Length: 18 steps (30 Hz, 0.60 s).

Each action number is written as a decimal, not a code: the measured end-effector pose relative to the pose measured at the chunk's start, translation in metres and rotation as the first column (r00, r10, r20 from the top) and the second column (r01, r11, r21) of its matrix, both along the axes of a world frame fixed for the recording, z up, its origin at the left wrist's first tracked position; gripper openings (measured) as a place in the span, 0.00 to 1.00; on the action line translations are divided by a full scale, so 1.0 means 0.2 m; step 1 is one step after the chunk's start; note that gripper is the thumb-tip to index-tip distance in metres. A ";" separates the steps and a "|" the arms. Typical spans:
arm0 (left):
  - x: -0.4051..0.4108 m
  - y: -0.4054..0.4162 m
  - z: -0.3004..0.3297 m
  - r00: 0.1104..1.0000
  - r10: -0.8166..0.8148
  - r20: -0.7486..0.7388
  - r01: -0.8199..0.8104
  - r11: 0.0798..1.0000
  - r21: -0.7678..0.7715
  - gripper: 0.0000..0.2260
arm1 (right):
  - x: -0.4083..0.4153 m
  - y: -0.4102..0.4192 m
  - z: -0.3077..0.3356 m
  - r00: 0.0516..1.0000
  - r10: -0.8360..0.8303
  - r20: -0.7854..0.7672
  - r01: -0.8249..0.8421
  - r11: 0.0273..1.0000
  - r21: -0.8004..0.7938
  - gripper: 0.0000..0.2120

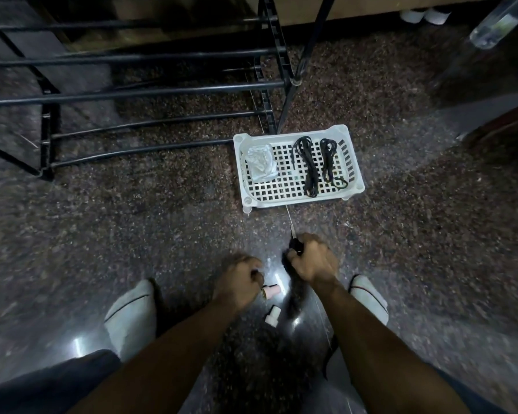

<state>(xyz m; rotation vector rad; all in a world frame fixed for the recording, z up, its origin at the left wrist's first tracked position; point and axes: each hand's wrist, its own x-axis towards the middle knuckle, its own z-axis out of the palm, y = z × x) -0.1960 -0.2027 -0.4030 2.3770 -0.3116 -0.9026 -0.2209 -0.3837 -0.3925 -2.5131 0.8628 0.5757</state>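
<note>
Your left hand [240, 283] pinches the pink nozzle [272, 291] low over the floor [162, 234], near its white cap [272, 315]. Your right hand [310, 261] has its fingers clenched round a dark tool [296, 248], possibly a brush, ready to apply.

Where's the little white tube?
Head view, bottom centre: the white tube lies on the floor, just below the pink piece the left hand holds.

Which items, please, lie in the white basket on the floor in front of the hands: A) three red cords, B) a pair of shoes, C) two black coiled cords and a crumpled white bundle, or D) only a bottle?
C: the white basket holds a black coiled cord with a second black cord beside it on the right, and a crumpled white bundle at its left end.
</note>
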 end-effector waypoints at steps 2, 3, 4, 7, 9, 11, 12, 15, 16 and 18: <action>0.04 -0.01 0.00 0.998 0.061 -0.011 -0.061 0.997 -0.036 0.11 | 0.03 -0.02 0.01 0.995 -0.100 0.018 0.097 0.989 0.110 0.15; 0.07 -0.02 0.01 0.995 0.099 0.002 -0.099 0.994 -0.049 0.11 | 0.03 -0.03 0.00 0.985 -0.168 0.044 0.155 0.966 0.208 0.15; 0.10 -0.02 0.03 0.989 0.143 0.036 -0.140 0.988 -0.067 0.11 | 0.04 -0.04 -0.01 0.967 -0.243 0.074 0.209 0.926 0.314 0.14; 0.21 -0.06 0.10 0.923 0.349 0.159 -0.325 0.932 -0.159 0.13 | 0.07 -0.06 0.00 0.908 -0.382 0.174 0.250 0.825 0.507 0.03; 0.29 -0.08 0.13 0.860 0.477 0.183 -0.427 0.867 -0.256 0.15 | 0.12 -0.09 0.08 0.903 -0.301 0.306 0.145 0.885 0.443 0.04; 0.38 -0.10 0.12 0.844 0.505 0.178 -0.442 0.845 -0.302 0.18 | 0.21 -0.13 0.16 0.919 -0.060 0.389 -0.039 0.969 0.243 0.06; 0.41 -0.11 0.12 0.854 0.493 0.163 -0.431 0.848 -0.309 0.20 | 0.27 -0.14 0.20 0.917 0.123 0.380 -0.170 0.981 0.092 0.09; 0.51 -0.15 0.12 0.897 0.430 0.105 -0.391 0.881 -0.267 0.22 | 0.45 -0.18 0.25 0.814 0.541 0.211 -0.481 0.832 -0.277 0.11; 0.54 -0.16 0.12 0.907 0.410 0.095 -0.380 0.894 -0.236 0.21 | 0.49 -0.17 0.24 0.774 0.612 0.159 -0.540 0.771 -0.339 0.09; 0.58 -0.17 0.11 0.902 0.425 0.073 -0.405 0.894 -0.192 0.16 | 0.54 -0.16 0.18 0.748 0.660 0.065 -0.597 0.713 -0.368 0.04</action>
